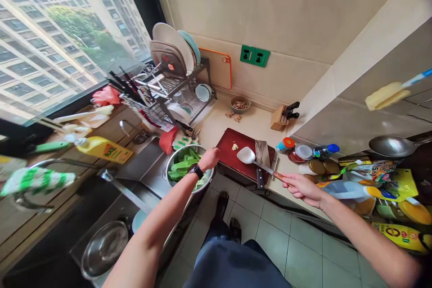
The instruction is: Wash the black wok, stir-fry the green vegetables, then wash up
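My left hand (208, 158) is closed at the right rim of a metal colander (172, 154); its fingertips are partly hidden. Green leafy vegetables (184, 168) fill the colander, which overhangs the counter's front edge. In my right hand (302, 189) is a wok spatula (246, 155), gripped by its wooden handle, its blade above a dark red cutting board (227, 141). A small heap of what looks like chopped garlic (235, 146) sits on the board. A cleaver (261, 155) lies at the board's right side, black handle toward me, under the spatula's shaft.
Behind the board stand a bowl of sliced meat (240, 104) and a knife block (281, 118). A dish rack (192, 81) holds plates at the back left. The sink contains a metal pot (104, 249). Jars (303, 153) and sauce bottles crowd the right counter, near a wok (391, 146).
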Demonstrator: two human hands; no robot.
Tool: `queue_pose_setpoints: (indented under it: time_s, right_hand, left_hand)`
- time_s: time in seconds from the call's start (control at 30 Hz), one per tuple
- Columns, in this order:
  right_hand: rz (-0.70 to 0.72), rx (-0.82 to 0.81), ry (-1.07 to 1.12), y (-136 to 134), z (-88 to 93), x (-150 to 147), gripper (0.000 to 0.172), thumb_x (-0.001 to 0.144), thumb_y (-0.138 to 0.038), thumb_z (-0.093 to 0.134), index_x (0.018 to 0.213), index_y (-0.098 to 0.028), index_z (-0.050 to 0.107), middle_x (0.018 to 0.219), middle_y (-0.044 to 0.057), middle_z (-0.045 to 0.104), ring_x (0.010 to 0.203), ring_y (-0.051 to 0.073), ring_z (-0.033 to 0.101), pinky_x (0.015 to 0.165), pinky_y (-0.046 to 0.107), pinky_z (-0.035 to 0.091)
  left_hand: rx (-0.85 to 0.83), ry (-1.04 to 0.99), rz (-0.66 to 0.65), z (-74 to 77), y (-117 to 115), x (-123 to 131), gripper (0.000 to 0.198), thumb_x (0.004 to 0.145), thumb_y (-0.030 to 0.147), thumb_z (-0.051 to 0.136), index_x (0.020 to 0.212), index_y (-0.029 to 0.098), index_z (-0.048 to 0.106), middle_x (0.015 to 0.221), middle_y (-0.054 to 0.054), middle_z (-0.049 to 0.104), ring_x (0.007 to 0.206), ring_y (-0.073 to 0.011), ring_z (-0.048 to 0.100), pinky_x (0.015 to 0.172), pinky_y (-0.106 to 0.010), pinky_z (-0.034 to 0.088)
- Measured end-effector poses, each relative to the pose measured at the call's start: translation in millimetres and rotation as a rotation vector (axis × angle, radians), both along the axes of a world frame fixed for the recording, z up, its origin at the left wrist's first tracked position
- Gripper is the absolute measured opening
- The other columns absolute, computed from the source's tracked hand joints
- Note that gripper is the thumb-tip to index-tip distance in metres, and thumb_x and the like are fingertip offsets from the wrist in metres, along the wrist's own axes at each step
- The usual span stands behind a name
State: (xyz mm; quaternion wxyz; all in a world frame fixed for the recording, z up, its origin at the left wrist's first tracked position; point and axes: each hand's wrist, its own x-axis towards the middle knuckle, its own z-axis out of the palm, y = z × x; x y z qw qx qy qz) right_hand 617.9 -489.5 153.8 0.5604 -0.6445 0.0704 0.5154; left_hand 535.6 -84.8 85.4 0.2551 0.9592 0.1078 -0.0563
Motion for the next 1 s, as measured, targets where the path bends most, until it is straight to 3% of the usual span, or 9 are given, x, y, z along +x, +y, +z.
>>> queue_pose_setpoints:
  time_s: [0.1,0.17,0.27,0.37,0.53,0.73,0.9,1.0]
  right_hand:
    - [0.023,-0.067,0.021,8.4,7.8,11.2,0.039,0.084,-0.040,0.085,0.113,-0.017,0.073,0.078,-0.004,0.050,0.051,0.001,0.017,0.041,0.013,0.010]
    - [0.027,-0.109,0.042,14.6,14.8,16.8,0.043,0.083,-0.045,0.085,0.114,-0.018,0.073,0.079,-0.003,0.050,0.052,0.001,0.017,0.042,0.015,0.009]
    - [0.045,-0.165,0.061,23.6,22.4,22.5,0.050,0.082,-0.053,0.085,0.114,-0.018,0.073,0.080,-0.004,0.049,0.053,0.002,0.017,0.044,0.017,0.008]
    - [0.063,-0.210,0.056,31.4,22.8,25.1,0.056,0.081,-0.062,0.082,0.115,-0.018,0.072,0.080,-0.004,0.047,0.053,0.003,0.018,0.045,0.019,0.007]
    - [0.073,-0.213,0.059,36.3,13.9,24.8,0.065,0.084,-0.072,0.074,0.121,-0.018,0.072,0.079,-0.005,0.045,0.053,0.004,0.019,0.046,0.022,0.007]
    - [0.049,-0.167,0.090,31.6,3.2,19.8,0.073,0.084,-0.076,0.072,0.132,-0.021,0.071,0.080,-0.005,0.043,0.054,0.004,0.020,0.048,0.023,0.007]
    - [0.036,-0.143,0.091,26.5,-5.1,13.9,0.079,0.084,-0.079,0.070,0.140,-0.023,0.068,0.080,-0.005,0.042,0.054,0.004,0.021,0.048,0.023,0.007]
    - [0.040,-0.131,0.080,23.2,-7.0,12.8,0.078,0.087,-0.078,0.067,0.144,-0.025,0.066,0.079,-0.005,0.041,0.054,0.005,0.021,0.048,0.023,0.008]
  left_hand:
    - [-0.002,0.069,-0.099,-34.3,6.1,70.2,0.044,0.084,-0.004,0.050,0.115,0.011,0.076,0.117,-0.016,0.075,0.105,-0.0232,0.072,0.097,-0.031,0.055]
    - [-0.011,0.106,-0.160,-57.9,6.2,102.1,0.045,0.083,-0.005,0.051,0.117,0.011,0.077,0.120,-0.017,0.074,0.106,-0.0242,0.072,0.098,-0.032,0.055]
    - [-0.025,0.157,-0.240,-85.0,3.6,130.4,0.047,0.081,-0.004,0.057,0.121,0.011,0.076,0.122,-0.017,0.073,0.106,-0.0246,0.072,0.098,-0.032,0.055]
    - [-0.029,0.194,-0.289,-99.7,-0.9,144.9,0.045,0.081,-0.003,0.060,0.121,0.011,0.076,0.122,-0.017,0.073,0.102,-0.0236,0.073,0.096,-0.031,0.056]
    - [-0.049,0.214,-0.358,-102.9,-13.7,156.8,0.025,0.091,0.006,0.059,0.106,0.011,0.079,0.113,-0.017,0.075,0.095,-0.0233,0.073,0.088,-0.032,0.057]
    - [-0.249,0.115,-0.533,-87.5,-17.8,159.3,0.021,0.088,0.009,0.065,0.102,0.016,0.080,0.101,-0.008,0.079,0.094,-0.0205,0.071,0.091,-0.030,0.055]
    - [-0.106,0.100,-0.277,-88.0,-1.6,150.8,0.034,0.083,-0.003,0.055,0.102,0.013,0.078,0.105,-0.011,0.078,0.095,-0.0203,0.071,0.089,-0.030,0.056]
    - [-0.042,0.190,-0.293,-96.3,1.5,140.0,0.040,0.079,-0.006,0.056,0.108,0.013,0.076,0.114,-0.013,0.076,0.101,-0.0214,0.072,0.092,-0.031,0.057]
